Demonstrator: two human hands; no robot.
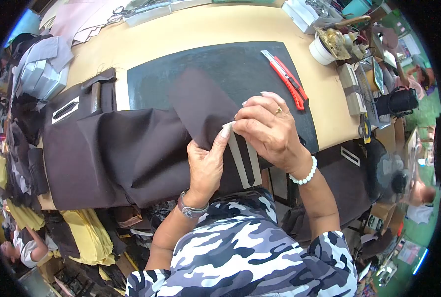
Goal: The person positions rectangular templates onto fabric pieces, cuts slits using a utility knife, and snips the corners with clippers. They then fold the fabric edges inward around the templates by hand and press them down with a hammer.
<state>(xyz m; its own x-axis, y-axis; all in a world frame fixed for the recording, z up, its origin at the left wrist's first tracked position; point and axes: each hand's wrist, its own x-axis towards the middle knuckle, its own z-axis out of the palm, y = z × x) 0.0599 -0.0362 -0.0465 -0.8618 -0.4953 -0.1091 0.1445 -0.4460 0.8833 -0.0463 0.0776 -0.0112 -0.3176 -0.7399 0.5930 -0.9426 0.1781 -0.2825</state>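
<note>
Strip (237, 161) seemingly unfinished

We see left hand (206, 166) gripping cloth (131, 153), thumb at strip's tip; right hand (267, 123) pinching that tip, near mat's (250, 69) lower edge. Slot (245, 161) looks shaped, tip unsettled; remaining steps, we can't tell.

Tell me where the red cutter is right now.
In the head view, the red cutter lies on the right side of the dark mat, just beyond the right hand.

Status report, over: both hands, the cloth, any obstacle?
Left hand gripping dark cloth. Right hand pinching at pale strip. Red cutter on mat, not blocking.
</note>
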